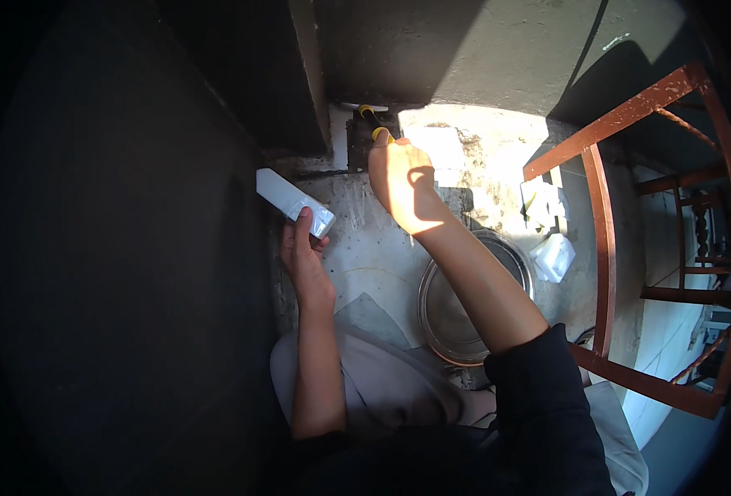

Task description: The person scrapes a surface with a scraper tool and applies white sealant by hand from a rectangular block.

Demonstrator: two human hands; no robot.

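Observation:
My left hand (306,252) grips a long white box-shaped block (287,196) with a glossy end, thumb on top and fingers beneath. Farther out, my right hand (403,178) is closed around a tool with a black and yellow handle (372,121). The tool's pale, flat end (364,107) lies close to the foot of the far wall; its exact kind is hard to make out. Below the handle is a dark square patch (364,153) in the floor, beside a white strip (340,140).
A round metal-rimmed pan (425,310) sits under my right forearm. White plastic packets (552,258) lie to its right, near a reddish-brown metal railing (601,248). Dark walls (134,248) close in at left and far side. Strong sunlight falls on the far floor.

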